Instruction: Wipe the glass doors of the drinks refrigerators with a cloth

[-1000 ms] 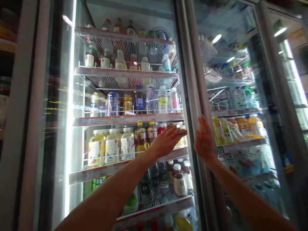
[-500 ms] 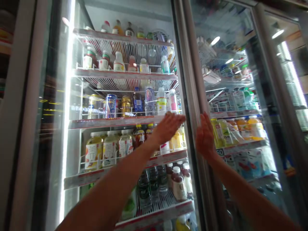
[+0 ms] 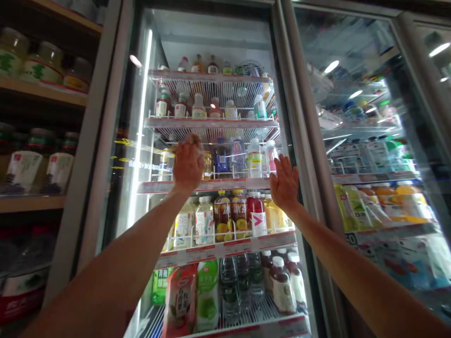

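Observation:
In the middle of the head view is a tall drinks fridge with a glass door [image 3: 211,28]. My left hand [image 3: 188,164] is raised at the third shelf's height, against the glass or just in front of it. Its fingers look bent and pressed together; a small pale patch shows at their tips, too blurred to name. My right hand [image 3: 284,185] lies flat with fingers spread near the door's right side, beside the metal frame [image 3: 303,108]. Behind the glass stand a red drink bottle [image 3: 257,213] and dark tea bottles [image 3: 222,216].
On the left, a wooden shelf [image 3: 31,203] carries jars and bottles. A second glass-fronted fridge [image 3: 373,178] stands on the right, with juices and packs inside. Lamp reflections [image 3: 331,66] show on the glass. Red and green pouches [image 3: 180,298] are low inside the middle fridge.
My left hand has moved left and up across the glass. My right hand has shifted from the metal frame onto the glass, its fingers now spread. The view has turned left.

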A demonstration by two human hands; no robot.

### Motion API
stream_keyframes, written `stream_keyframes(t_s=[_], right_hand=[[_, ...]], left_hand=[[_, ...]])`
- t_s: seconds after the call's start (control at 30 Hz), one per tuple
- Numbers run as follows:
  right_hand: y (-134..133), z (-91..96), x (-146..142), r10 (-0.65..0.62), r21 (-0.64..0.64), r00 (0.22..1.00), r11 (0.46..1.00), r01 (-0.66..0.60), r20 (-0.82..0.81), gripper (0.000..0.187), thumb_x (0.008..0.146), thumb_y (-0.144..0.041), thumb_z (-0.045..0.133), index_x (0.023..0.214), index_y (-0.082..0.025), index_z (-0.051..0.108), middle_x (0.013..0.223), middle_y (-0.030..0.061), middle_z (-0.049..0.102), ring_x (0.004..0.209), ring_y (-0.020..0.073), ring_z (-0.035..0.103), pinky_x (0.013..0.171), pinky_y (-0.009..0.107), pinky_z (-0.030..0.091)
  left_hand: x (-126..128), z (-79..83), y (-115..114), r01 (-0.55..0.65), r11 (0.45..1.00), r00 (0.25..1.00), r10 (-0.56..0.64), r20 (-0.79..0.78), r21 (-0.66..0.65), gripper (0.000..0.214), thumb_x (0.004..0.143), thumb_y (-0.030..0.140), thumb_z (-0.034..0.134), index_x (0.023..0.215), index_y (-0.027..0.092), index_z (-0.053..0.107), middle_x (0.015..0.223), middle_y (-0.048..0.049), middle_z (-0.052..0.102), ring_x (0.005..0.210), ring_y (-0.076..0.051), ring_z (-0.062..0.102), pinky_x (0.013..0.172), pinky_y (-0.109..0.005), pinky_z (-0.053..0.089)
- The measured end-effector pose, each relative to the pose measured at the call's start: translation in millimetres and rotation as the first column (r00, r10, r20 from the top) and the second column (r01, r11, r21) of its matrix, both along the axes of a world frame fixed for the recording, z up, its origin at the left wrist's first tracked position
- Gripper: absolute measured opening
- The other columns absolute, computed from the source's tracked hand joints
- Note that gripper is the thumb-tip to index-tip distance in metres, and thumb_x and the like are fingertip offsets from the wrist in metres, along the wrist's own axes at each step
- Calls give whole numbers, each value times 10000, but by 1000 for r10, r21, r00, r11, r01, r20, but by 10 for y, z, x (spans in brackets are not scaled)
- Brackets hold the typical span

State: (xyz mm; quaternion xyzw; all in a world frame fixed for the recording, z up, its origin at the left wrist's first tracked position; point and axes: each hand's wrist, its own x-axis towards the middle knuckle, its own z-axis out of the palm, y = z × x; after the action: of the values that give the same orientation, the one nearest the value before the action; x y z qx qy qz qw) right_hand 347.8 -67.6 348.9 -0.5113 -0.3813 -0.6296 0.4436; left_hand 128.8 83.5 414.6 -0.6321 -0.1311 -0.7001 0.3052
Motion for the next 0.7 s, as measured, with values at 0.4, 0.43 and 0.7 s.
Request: stream_keyframes(t_s=[0.4, 0.43, 0.7], right_hand=[[193, 92, -108, -43, -37, 992, 999, 39, -116, 491, 932, -345, 275, 1369, -163, 406, 1475, 108, 372, 1384, 251, 299, 1099, 519, 255], [188, 73, -75, -38, -31, 992, 999, 35, -120, 494, 932, -345, 269, 1367, -158, 410, 1473, 115, 373, 1381, 256, 303, 1094, 526, 258], [163, -11, 5, 51, -18, 999, 999, -51, 11, 501, 926, -350, 286, 1397, -200, 371, 1459, 98, 400, 1382, 249, 301, 1106, 529, 225]], left_hand=[[-834, -48, 408, -31, 988, 969, 67, 237, -151, 462, 873, 255, 337, 1253, 17, 453, 1369, -238, 419, 1357, -347, 291, 1117, -552, 260], [-860, -27, 419, -24, 984, 952, 76, 297, -174, 463, 873, 245, 333, 1260, 14, 440, 1370, -249, 408, 1361, -357, 277, 1113, -576, 246], [-165, -110, 114, -21, 998, 982, 32, -185, 56, 426, 852, 313, 414, 1243, 166, 495, 1384, -81, 475, 1342, -232, 352, 1132, -418, 308]])
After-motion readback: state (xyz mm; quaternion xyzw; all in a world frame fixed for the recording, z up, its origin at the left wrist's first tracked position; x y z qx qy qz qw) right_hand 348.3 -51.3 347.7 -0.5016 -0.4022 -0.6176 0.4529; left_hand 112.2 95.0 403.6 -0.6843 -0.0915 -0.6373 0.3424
